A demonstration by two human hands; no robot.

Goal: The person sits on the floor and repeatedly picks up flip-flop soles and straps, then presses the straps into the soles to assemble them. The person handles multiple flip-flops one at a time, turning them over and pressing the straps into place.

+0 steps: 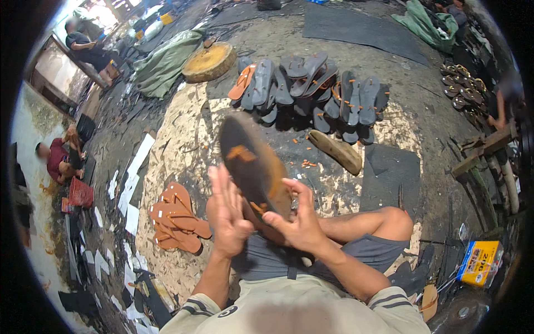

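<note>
A dark flip-flop sole with orange strap tabs is raised over my lap, its underside toward me. A brown shape, blurred and perhaps a wooden last, shows along its right side. My right hand grips it near the lower end, thumb on the sole and fingers at the side. Against its left edge, my left hand is stretched flat with the fingers straight; whether it touches the sole I cannot tell. Beyond the sole, a worn wooden shoe last lies on the floor among small orange scraps.
Grey flip-flop soles stand in a cluster ahead, beside a round wooden block. Finished brown flip-flops lie at my left. A black sheet is on the right, a yellow box farther right. Other people sit around the edges.
</note>
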